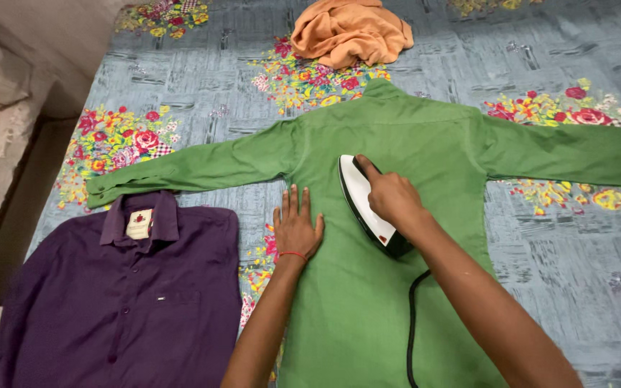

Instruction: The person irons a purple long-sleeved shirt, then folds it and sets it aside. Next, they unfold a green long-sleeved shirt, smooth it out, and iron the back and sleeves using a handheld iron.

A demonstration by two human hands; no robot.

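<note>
Head view: green shirt (pixel 368 287) spread back-up on bed (pixel 569 237); right hand (pixel 391 195) closed round white iron (pixel 365 202) mid-back, left hand (pixel 296 228) flat, pinning cloth. Purple shirt (pixel 109 302) alongside looks finished; sleeves apparently remain.

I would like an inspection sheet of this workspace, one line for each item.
Surface: grey-blue floral bedsheet.
Job's things: green long-sleeved shirt spread flat; white electric iron on it.
Clutter: purple collared shirt at left; crumpled orange cloth beyond the collar.
Hands: left hand flat on the green shirt; right hand grips the iron.
Cables: black cord runs toward the camera.
Surroundings: pale wall at left.
</note>
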